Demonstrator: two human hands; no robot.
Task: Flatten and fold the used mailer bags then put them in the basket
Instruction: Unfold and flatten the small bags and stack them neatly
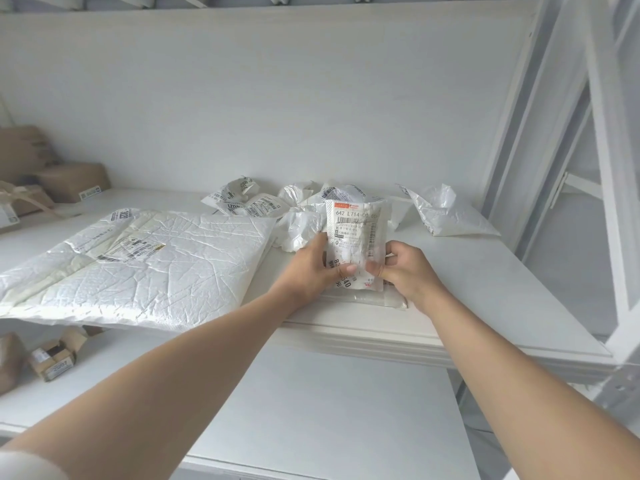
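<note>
Holding a small crinkled white plastic mailer bag with a printed shipping label upright over the front of the white shelf, I have my left hand curled round its lower left edge and my right hand pinching its lower right corner. A large creased white mailer bag lies flat just to the left, overhanging the shelf's front edge. A heap of crumpled white mailer bags sits behind, and brown paper-wrapped parcels stand at the far left.
</note>
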